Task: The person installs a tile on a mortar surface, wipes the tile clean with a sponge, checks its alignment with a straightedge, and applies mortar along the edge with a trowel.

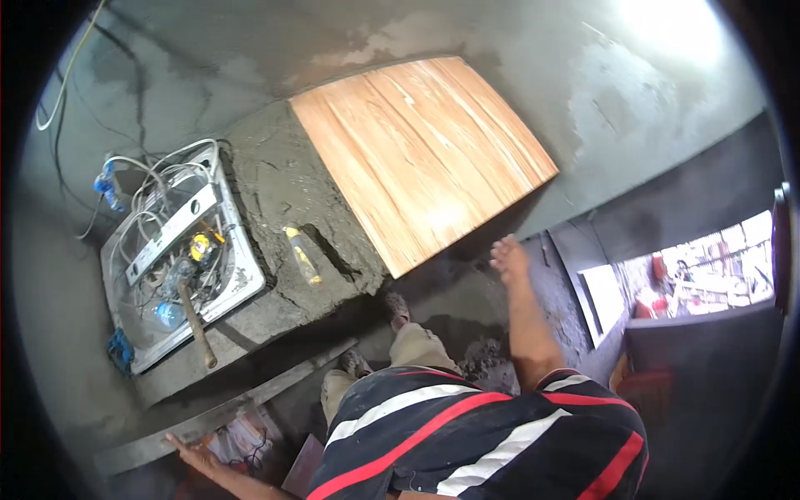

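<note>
My right hand (509,258) hangs in the air just off the front corner of a wood-patterned tile (421,158), its fingers apart and holding nothing. The tile lies on the slab against the wall. Low at the left, my left hand (193,454) is held out with fingers spread, near the edge of a long board (225,417). Wet grey mortar (271,175) covers the slab left of the tile. On it lies a yellow and grey tool (302,255), beside a dark groove in the mortar.
A white basin (248,271) at the left holds cables, a level (173,233), a yellow tape measure (201,247), a bottle (170,314) and a wooden-handled tool (198,329). Cables hang on the left wall. A window opening (708,271) is at the right.
</note>
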Motion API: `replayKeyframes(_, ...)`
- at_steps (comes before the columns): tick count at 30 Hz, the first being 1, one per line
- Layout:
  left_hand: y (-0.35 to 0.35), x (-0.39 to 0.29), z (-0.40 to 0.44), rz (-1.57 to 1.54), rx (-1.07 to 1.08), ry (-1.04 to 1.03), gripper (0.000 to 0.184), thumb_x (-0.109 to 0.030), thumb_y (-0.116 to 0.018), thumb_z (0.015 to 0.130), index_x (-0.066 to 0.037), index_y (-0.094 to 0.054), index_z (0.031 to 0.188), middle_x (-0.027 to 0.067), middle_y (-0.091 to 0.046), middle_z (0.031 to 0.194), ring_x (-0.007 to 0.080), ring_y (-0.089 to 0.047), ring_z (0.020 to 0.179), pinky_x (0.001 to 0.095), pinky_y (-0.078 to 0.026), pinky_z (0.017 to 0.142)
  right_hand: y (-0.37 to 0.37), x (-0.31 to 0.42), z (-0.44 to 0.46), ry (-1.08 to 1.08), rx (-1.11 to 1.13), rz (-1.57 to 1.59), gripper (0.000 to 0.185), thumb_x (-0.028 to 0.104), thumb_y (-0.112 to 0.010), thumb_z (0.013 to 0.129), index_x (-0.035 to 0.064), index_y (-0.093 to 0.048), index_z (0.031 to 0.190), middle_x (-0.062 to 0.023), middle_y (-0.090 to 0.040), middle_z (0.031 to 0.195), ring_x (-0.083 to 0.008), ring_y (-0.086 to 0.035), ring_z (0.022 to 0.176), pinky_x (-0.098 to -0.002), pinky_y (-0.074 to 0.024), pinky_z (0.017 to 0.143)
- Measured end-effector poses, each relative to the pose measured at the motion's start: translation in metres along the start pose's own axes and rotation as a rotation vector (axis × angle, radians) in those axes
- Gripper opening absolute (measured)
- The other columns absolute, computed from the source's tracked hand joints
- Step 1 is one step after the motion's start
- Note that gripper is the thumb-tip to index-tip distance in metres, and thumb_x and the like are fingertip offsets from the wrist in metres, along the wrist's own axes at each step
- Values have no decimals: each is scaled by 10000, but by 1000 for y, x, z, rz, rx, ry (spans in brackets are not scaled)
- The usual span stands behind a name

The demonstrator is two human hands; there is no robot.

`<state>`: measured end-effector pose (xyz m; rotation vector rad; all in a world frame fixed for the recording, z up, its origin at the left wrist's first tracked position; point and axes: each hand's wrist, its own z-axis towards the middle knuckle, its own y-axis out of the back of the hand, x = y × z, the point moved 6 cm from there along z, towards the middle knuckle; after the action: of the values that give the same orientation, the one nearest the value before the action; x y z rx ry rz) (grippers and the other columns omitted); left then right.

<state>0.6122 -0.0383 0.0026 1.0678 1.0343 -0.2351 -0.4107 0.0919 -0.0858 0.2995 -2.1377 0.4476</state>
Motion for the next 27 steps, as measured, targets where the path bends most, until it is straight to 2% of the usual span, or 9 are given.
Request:
replayKeyframes(2, -13, 23, -9, -642, -60, 438, 820, -482, -733, 928, 109, -457, 1425, 210, -622, 1259, 294, -618, 1109, 513, -580, 816, 0, 38, 25, 77, -190, -83, 275, 435, -575, 1025, 176, -571, 934, 22, -591, 740, -146, -582, 649, -349, -469, 593)
replayKeyframes(3, -8, 16, -23, -463, -259, 452, 796, -470, -781, 896, 70, -492, 1404, 198, -605, 1297, 280, -590, 1179, 447, -568, 884, 4, 52, 41, 104, -226, -34, 325, 431, -620, 998, 112, -602, 1057, -11, -666, 823, -159, -626, 644, -304, -448, 475)
replayKeyframes(6, -20, -109, -81, -143, -647, 107, 531, -327, -717, 982, 69, -569, 1303, 182, -618, 1259, 283, -615, 1140, 377, -500, 1002, 18, 86, 97, 129, -48, 22, 417, 545, -592, 1000, 129, -576, 1013, 10, -602, 755, -139, -592, 615, -298, -460, 488)
replayKeyframes(8, -73, -230, -131, 96, -451, -190, 357, -201, -660, 1010, 50, -606, 1258, 161, -634, 1225, 281, -613, 1149, 381, -486, 1026, 7, 109, 100, 163, -195, -20, 471, 574, -573, 1004, 104, -583, 1017, -3, -613, 770, -139, -597, 623, -294, -465, 496)
replayKeyframes(10, -159, -331, -185, -190, 49, -276, 342, -114, -730, 890, 4, -651, 1202, 142, -638, 1229, 277, -603, 1154, 391, -468, 1035, -3, 121, 106, 182, -229, -51, 482, 580, -574, 1001, 99, -595, 985, -6, -612, 774, -135, -595, 627, -291, -468, 500)
replayKeyframes(12, -234, -421, -238, -38, 496, -783, 539, -233, -897, 728, -26, -670, 1171, 136, -613, 1278, 334, -583, 1174, 459, -451, 1031, -13, 123, 117, 195, -187, -36, 482, 575, -586, 996, 93, -605, 978, -3, -602, 748, -131, -584, 600, -289, -460, 482)
replayKeyframes(15, -330, -459, -294, -109, 889, -993, 671, -349, -900, 702, -34, -649, 1239, 198, -538, 1391, 443, -472, 1338, 542, -410, 1086, -7, 126, 134, 231, -201, 6, 469, 550, -608, 992, 81, -620, 983, 5, -574, 689, -122, -552, 540, -280, -440, 442)
replayKeyframes(20, -403, -460, -321, 54, 1063, -1115, 669, -300, -867, 730, -34, -622, 1293, 199, -455, 1471, 431, -367, 1425, 600, -329, 1144, -18, 137, 129, 253, -258, -45, 377, 457, -645, 997, 128, -581, 823, 30, -500, 596, -125, -497, 467, -291, -381, 406)
replayKeyframes(27, -422, -451, -326, 132, 984, -1126, 610, -269, -879, 705, -68, -673, 1243, 164, -498, 1452, 410, -384, 1426, 609, -312, 1157, -23, 142, 121, 276, -304, -142, 363, 416, -620, 1015, 60, -677, 976, 12, -545, 593, -102, -491, 448, -269, -371, 389)
